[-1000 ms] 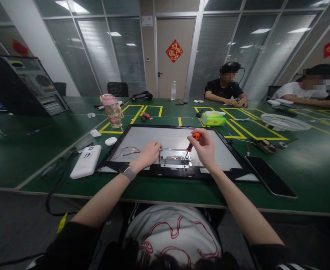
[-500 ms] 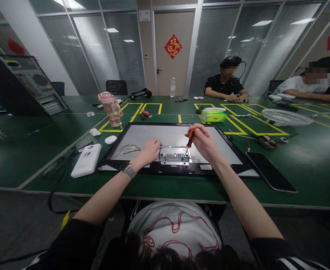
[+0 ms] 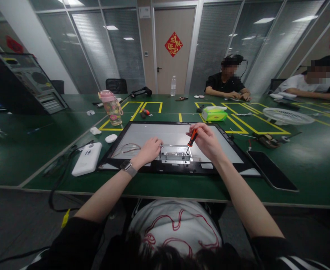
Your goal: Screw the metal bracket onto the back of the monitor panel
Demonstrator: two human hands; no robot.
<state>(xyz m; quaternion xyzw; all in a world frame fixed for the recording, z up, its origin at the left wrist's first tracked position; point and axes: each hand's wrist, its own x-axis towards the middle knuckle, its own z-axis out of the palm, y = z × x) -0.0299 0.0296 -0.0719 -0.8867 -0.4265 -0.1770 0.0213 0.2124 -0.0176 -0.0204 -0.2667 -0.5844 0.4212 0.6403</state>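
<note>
My right hand grips a red-and-black screwdriver, tilted with its thin shaft pointing down. The tip meets the right part of a silver metal bracket. That bracket lies at the near middle of a flat display panel with a black frame, set face or back up on the table; I cannot tell which. At the bracket's left end, my left hand has its fingers curled over the edge, holding it. Thin cables lie on the panel left of that hand.
Left of the panel are a white power bank, a black cable and a pink-lidded bottle. A phone lies on the right, with a green tissue pack behind the panel. Two people sit across the table.
Both hands stay at the bracket, with the screwdriver held in nearly the same place. The view has shifted very slightly.
</note>
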